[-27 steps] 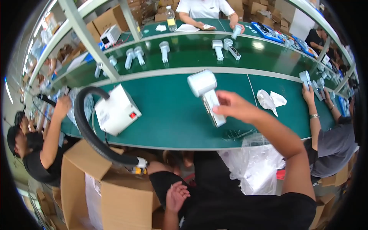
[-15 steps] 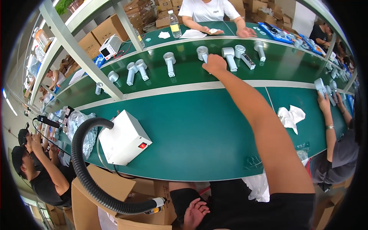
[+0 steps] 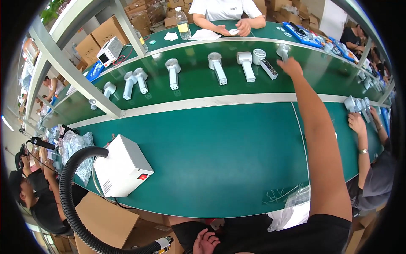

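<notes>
While I am looking through the head view, the right hand (image 3: 292, 67) is touching a round-headed handheld device (image 3: 282, 51) at the right end of the row on the green conveyor (image 3: 193, 81); whether its fingers are clamping, I cannot tell. The left hand (image 3: 206, 242) is resting empty, its fingers loosely curled and apart, probably because one hand is sufficing. Most devices are pointing their handles (image 3: 249, 75) nearer, perhaps for easy grasping. I am counting nine in this row, one white box (image 3: 124, 167) and one black corrugated hose (image 3: 66, 186).
</notes>
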### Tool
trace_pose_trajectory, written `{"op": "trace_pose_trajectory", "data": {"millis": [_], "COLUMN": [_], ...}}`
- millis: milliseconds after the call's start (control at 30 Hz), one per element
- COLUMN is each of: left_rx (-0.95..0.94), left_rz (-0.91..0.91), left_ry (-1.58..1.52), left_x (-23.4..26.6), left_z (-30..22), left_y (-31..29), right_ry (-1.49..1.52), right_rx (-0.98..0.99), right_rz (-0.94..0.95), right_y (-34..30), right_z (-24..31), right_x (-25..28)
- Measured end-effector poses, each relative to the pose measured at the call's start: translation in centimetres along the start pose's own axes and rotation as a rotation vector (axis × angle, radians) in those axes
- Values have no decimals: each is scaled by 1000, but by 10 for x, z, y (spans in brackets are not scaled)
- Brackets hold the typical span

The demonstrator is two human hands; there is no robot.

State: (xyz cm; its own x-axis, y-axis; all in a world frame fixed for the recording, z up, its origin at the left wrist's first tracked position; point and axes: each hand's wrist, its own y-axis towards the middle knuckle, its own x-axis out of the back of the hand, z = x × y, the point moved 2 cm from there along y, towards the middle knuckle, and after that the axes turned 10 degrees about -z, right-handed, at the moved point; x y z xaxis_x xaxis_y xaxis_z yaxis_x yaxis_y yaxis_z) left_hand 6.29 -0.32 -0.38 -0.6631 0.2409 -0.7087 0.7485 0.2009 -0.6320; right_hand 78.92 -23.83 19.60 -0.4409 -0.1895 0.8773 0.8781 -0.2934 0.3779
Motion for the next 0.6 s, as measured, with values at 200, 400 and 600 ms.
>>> {"op": "trace_pose_trajectory", "data": {"millis": [200,400,600], "left_rx": [-13,42,-22], "left_rz": [-21,-194,-195], "left_ry": [57,270,80], "left_x": [-9,-18,-19], "left_z": [8,10,1], "left_y": [-8,10,-22], "right_ry": [213,170,65], "right_rx": [-24,-9,-40], "right_rz": [-31,27,40], "right_y": [22,14,9], "right_z": [-34,-32,27], "right_x": [-32,-32,-35]}}
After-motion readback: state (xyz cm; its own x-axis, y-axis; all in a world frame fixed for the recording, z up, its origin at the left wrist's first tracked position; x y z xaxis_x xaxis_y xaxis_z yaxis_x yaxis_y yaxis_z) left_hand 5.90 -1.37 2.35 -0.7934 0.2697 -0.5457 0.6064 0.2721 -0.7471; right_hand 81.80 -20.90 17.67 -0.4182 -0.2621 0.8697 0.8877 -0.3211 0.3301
